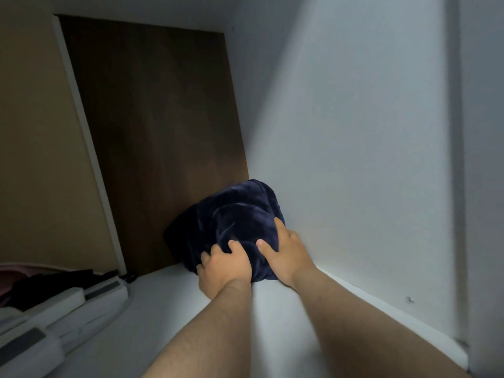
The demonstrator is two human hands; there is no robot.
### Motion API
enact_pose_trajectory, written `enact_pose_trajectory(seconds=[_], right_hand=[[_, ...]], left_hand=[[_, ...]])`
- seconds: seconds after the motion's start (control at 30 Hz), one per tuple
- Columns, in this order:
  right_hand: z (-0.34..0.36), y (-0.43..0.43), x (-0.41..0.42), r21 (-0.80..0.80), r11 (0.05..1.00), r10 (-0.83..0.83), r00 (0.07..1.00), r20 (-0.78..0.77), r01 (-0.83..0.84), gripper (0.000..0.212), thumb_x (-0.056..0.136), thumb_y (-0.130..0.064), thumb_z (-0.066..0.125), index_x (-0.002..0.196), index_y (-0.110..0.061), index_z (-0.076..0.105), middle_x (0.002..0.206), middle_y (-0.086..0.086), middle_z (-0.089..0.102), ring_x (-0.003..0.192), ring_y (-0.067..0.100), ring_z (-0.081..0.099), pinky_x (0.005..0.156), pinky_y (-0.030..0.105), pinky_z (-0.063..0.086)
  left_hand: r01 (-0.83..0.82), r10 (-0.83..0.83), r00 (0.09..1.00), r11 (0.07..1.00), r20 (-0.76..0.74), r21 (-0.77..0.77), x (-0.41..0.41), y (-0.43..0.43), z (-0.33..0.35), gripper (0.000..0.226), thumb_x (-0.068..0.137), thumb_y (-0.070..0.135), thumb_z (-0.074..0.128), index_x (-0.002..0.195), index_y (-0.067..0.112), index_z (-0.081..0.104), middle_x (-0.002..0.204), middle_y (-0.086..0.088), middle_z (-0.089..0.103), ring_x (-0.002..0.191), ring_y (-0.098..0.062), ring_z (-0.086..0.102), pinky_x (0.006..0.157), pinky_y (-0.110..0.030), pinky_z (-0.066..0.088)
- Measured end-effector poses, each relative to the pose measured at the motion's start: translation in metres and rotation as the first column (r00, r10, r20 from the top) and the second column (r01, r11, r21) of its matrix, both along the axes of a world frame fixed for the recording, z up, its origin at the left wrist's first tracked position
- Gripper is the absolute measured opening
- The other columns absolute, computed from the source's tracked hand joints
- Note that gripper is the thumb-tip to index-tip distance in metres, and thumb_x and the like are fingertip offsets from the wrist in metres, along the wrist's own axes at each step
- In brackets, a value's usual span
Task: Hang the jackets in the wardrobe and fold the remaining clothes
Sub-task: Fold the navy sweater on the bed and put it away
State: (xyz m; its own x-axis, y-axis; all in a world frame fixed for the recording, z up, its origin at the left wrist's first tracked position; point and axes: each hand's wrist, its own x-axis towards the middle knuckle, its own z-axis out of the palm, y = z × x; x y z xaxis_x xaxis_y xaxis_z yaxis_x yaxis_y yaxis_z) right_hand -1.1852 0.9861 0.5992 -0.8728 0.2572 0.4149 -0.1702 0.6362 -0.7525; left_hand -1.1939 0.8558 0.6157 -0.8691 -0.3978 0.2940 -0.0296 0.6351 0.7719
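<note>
Two bare forearms enter from the lower edge and reach forward over a white shelf (169,301) inside a wardrobe. Both hands rest on a dark navy bundle of soft, velvety folded cloth (234,214).

Left hand (223,266): fingers curled over the near lower edge of the bundle, gripping the fabric. Right hand (283,255): fingers spread and bent around the right side of the bundle, thumb on its front face, holding it.

The bundle sits on the shelf in the far right corner. Its back lies against a dark brown wooden rear panel (152,126); its right side is touching or just beside a white side wall (354,159), and which of the two cannot be told. The cloth is rounded and creased, with a faint sheen on the folds. No label, brand or writing can be read on it.

At the left edge of the shelf lie white elongated plastic units with grey strips (62,309); their markings are too blurred to read. Behind them sits a dark garment (46,285) beside a pink fabric (13,271).

A small metal screw (409,299) shows low on the side wall.
</note>
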Motion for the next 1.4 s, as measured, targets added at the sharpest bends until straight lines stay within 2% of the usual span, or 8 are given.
enact_pose_trajectory(seconds=[0.27, 0.43, 0.57, 0.73, 0.87, 1.07, 1.27, 1.4], right_hand=[[0.004, 0.009, 0.051, 0.098, 0.995, -0.016, 1.000, 0.011, 0.014, 0.060, 0.098, -0.041, 0.048, 0.152, -0.025, 0.027, 0.142, 0.007, 0.047, 0.129, 0.026, 0.046, 0.108, 0.041, 0.039], [0.003, 0.010, 0.082, 0.228, 0.962, -0.163, 0.986, 0.039, 0.150, 0.052, 0.099, -0.037, 0.045, 0.146, -0.020, 0.031, 0.133, 0.011, 0.048, 0.122, 0.032, 0.049, 0.102, 0.042, 0.043], [0.007, 0.015, 0.121, 0.302, 0.922, -0.262, 0.965, 0.019, 0.244, 0.054, 0.100, -0.040, 0.042, 0.148, -0.017, 0.029, 0.138, 0.009, 0.046, 0.127, 0.030, 0.045, 0.103, 0.041, 0.041], [0.012, 0.022, 0.193, 0.520, 0.800, -0.373, 0.927, 0.041, 0.299, 0.054, 0.100, -0.041, 0.041, 0.147, -0.017, 0.030, 0.140, 0.008, 0.046, 0.128, 0.030, 0.044, 0.103, 0.043, 0.041], [0.018, 0.015, 0.258, 0.619, 0.702, -0.472, 0.881, 0.033, 0.352, 0.052, 0.098, -0.038, 0.044, 0.144, -0.017, 0.035, 0.139, 0.007, 0.048, 0.127, 0.030, 0.045, 0.101, 0.041, 0.043], [0.021, -0.014, 0.348, 0.571, 0.710, -0.515, 0.857, 0.019, 0.413, 0.055, 0.098, -0.037, 0.047, 0.147, -0.016, 0.036, 0.146, 0.006, 0.044, 0.133, 0.028, 0.040, 0.108, 0.038, 0.037], [0.009, -0.039, 0.422, 0.659, 0.627, -0.581, 0.813, 0.043, 0.414, 0.052, 0.094, -0.030, 0.052, 0.143, -0.016, 0.039, 0.141, 0.006, 0.046, 0.131, 0.027, 0.041, 0.106, 0.037, 0.039], [-0.005, -0.049, 0.455, 0.713, 0.586, -0.596, 0.801, 0.057, 0.385, 0.054, 0.094, -0.029, 0.051, 0.144, -0.016, 0.038, 0.143, 0.005, 0.044, 0.130, 0.027, 0.041, 0.104, 0.035, 0.038]], left_hand=[[0.020, -0.020, 1.000, 0.995, 0.000, -0.096, 0.041, -0.010, 0.002, 0.052, 0.099, 0.047, 0.035, 0.140, 0.018, 0.049, 0.148, -0.008, 0.044, 0.134, -0.031, 0.039, 0.109, -0.045, 0.033], [0.051, -0.060, 0.997, 0.987, -0.056, -0.150, 0.068, -0.012, 0.001, 0.050, 0.100, 0.042, 0.040, 0.142, 0.016, 0.045, 0.151, -0.009, 0.040, 0.138, -0.029, 0.035, 0.111, -0.044, 0.031], [0.185, -0.236, 0.963, 0.928, -0.126, -0.323, 0.096, -0.005, 0.001, 0.057, 0.100, 0.047, 0.040, 0.150, 0.021, 0.033, 0.162, -0.005, 0.023, 0.149, -0.026, 0.016, 0.120, -0.043, 0.014], [0.409, -0.460, 0.887, 0.816, -0.031, -0.409, 0.135, 0.008, 0.002, 0.053, 0.096, 0.053, 0.041, 0.137, 0.020, 0.048, 0.143, -0.002, 0.047, 0.137, -0.027, 0.033, 0.113, -0.044, 0.028], [0.579, -0.616, 0.786, 0.708, 0.046, -0.404, 0.169, 0.012, 0.005, 0.053, 0.094, 0.051, 0.045, 0.138, 0.020, 0.049, 0.144, -0.001, 0.047, 0.136, -0.026, 0.036, 0.111, -0.043, 0.033], [0.765, -0.814, 0.579, 0.525, 0.041, -0.372, 0.228, 0.010, -0.004, 0.060, 0.094, 0.050, 0.047, 0.146, 0.022, 0.042, 0.148, 0.000, 0.046, 0.135, -0.025, 0.040, 0.108, -0.038, 0.034], [0.679, -0.897, 0.439, 0.303, 0.039, -0.669, 0.275, -0.009, -0.028, 0.038, 0.091, 0.050, 0.045, 0.115, 0.023, 0.056, 0.116, 0.000, 0.060, 0.112, -0.023, 0.050, 0.092, -0.037, 0.040], [0.716, -0.952, 0.307, 0.228, 0.004, -0.660, 0.289, -0.019, -0.038, 0.031, 0.090, 0.046, 0.049, 0.112, 0.025, 0.058, 0.110, 0.005, 0.061, 0.109, -0.020, 0.052, 0.090, -0.034, 0.042]])
